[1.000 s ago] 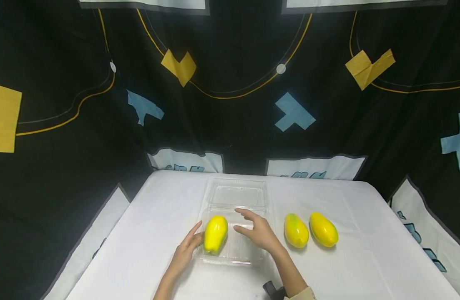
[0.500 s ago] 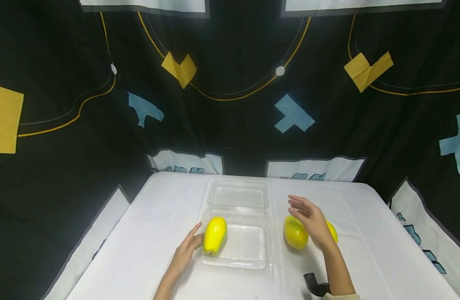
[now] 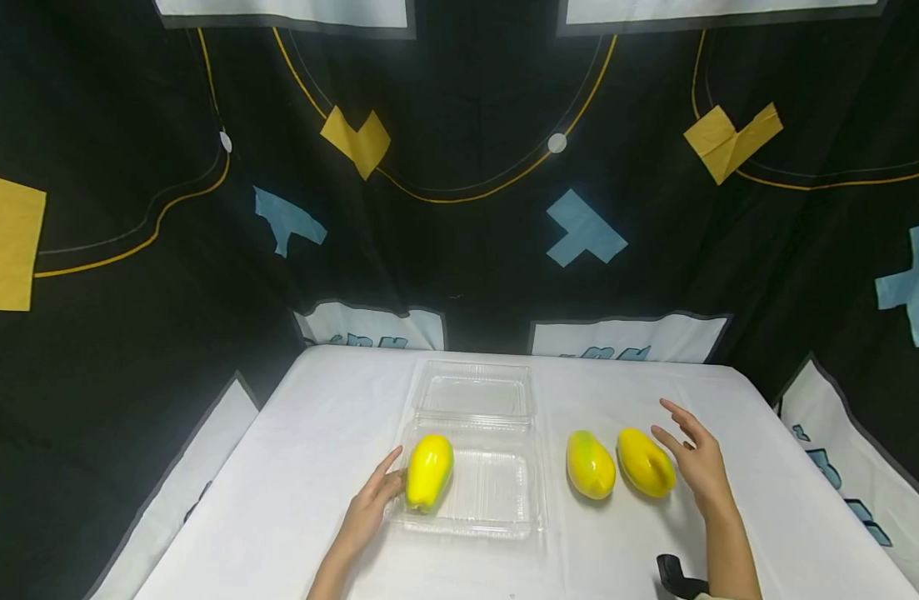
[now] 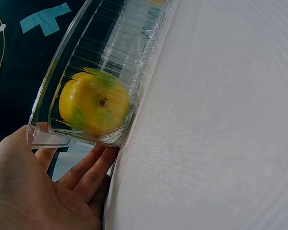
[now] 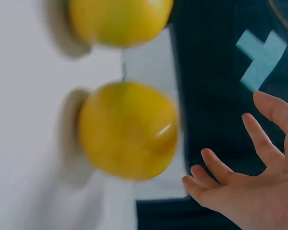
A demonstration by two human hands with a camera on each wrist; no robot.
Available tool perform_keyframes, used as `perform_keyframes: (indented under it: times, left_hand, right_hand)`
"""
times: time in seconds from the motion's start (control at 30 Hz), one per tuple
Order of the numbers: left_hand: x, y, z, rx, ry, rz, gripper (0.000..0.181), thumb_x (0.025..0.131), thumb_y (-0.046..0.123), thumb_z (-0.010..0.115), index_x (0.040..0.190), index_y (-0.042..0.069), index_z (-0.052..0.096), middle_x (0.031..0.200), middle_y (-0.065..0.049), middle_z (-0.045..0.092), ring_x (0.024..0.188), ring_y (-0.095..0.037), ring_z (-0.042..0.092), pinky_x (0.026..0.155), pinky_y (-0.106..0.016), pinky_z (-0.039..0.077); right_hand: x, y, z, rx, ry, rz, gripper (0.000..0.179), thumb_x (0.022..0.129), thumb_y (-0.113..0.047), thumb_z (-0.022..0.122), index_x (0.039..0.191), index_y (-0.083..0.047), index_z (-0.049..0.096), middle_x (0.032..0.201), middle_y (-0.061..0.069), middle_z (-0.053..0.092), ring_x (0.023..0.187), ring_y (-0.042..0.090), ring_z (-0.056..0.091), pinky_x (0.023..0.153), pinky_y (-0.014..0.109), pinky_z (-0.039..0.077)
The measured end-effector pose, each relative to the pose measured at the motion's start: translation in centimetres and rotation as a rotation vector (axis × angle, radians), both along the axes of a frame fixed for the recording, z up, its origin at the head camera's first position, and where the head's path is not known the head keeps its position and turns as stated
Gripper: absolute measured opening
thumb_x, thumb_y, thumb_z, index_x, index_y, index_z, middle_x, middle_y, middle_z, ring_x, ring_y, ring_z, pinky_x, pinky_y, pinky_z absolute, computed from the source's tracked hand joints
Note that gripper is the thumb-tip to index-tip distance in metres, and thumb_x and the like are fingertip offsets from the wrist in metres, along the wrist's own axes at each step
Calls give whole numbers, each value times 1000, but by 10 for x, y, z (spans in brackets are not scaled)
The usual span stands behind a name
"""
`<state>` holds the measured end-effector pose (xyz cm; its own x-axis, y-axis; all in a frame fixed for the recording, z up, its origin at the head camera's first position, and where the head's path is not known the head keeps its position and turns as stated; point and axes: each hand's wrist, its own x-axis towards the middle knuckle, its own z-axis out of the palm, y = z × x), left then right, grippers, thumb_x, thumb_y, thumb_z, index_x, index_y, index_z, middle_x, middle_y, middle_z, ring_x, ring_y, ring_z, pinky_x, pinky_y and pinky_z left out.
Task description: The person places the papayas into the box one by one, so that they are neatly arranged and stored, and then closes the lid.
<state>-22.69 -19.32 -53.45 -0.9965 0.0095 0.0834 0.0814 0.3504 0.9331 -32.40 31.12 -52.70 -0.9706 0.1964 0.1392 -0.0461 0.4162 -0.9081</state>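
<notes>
A clear plastic clamshell box (image 3: 496, 492) lies open on the white table, its lid folded back. One yellow papaya (image 3: 430, 473) sits in the left part of its base. At the box's left side is my left hand (image 3: 369, 508); in the left wrist view its fingers (image 4: 89, 175) reach fairly straight to the box wall. Two more papayas lie right of the box: a green-streaked one (image 3: 590, 464) and a yellow one (image 3: 645, 462). Just right of that last papaya hovers my right hand (image 3: 697, 458), fingers spread and holding nothing, with a gap showing in the right wrist view.
A white cloth covers the table (image 3: 751, 517). Behind and beside it hangs a dark curtain (image 3: 459, 258) with yellow and blue patches. A black curved device (image 3: 680, 577) is at my right wrist.
My right hand has moved from above the box, across the two loose papayas, to the right of the farther one. The left hand, the box and the papayas have stayed in place.
</notes>
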Motion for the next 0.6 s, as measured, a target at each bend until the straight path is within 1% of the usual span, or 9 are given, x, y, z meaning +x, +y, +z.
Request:
perform_keyframes:
  times: [0.1, 0.17, 0.2, 0.27, 0.33, 0.43, 0.6]
  left_hand:
    - [0, 0, 0, -2, 2, 3, 47, 98, 38, 40, 144, 28, 32, 128, -13, 54, 112, -31, 54, 95, -64, 31]
    - [0, 0, 0, 1, 5, 2, 47, 98, 38, 40, 144, 28, 32, 127, -13, 55, 112, -30, 55, 96, -62, 32]
    - [-1, 0, -1, 0, 7, 2, 47, 98, 38, 40, 144, 28, 32, 127, -12, 55, 111, -29, 55, 96, -62, 32]
    - [-1, 0, -1, 4, 4, 7, 47, 98, 39, 40, 143, 30, 33, 126, -11, 56, 111, -28, 56, 96, -61, 33]
    - [-1, -1, -2, -1, 10, 2, 47, 98, 39, 40, 143, 29, 33, 126, -12, 56, 111, -29, 56, 96, -62, 33]
    - [-1, -1, -3, -4, 10, 2, 47, 98, 39, 39, 143, 29, 32, 126, -12, 56, 111, -30, 56, 95, -63, 32]
    - [0, -2, -3, -2, 5, 1, 46, 98, 39, 39, 143, 30, 33, 127, -13, 55, 112, -30, 55, 96, -62, 32]
  right_hand:
    - [9, 6, 1, -49, -69, 29, 62, 86, -50, 59, 141, -42, 33, 151, 16, 17, 136, 41, 10, 103, 65, 11]
    - [17, 5, 4, -69, -118, 33, 63, 85, -51, 60, 141, -45, 30, 151, 19, 16, 135, 42, 11, 102, 66, 12]
    - [21, 4, 7, -81, -138, 39, 63, 85, -51, 60, 141, -45, 31, 150, 22, 16, 135, 43, 12, 101, 67, 12]
    - [31, 0, 15, -102, -170, 69, 65, 87, -49, 58, 144, -40, 28, 149, 25, 14, 135, 43, 12, 103, 65, 11]
    - [38, -4, 22, -117, -184, 95, 65, 89, -45, 58, 145, -34, 28, 148, 27, 14, 135, 43, 13, 103, 64, 11]
    - [43, -8, 27, -136, -201, 146, 63, 92, -41, 55, 146, -26, 27, 149, 25, 12, 136, 40, 11, 105, 61, 11]
    - [43, -11, 23, -153, -221, 195, 63, 92, -41, 55, 146, -24, 27, 151, 20, 12, 137, 36, 9, 107, 58, 13]
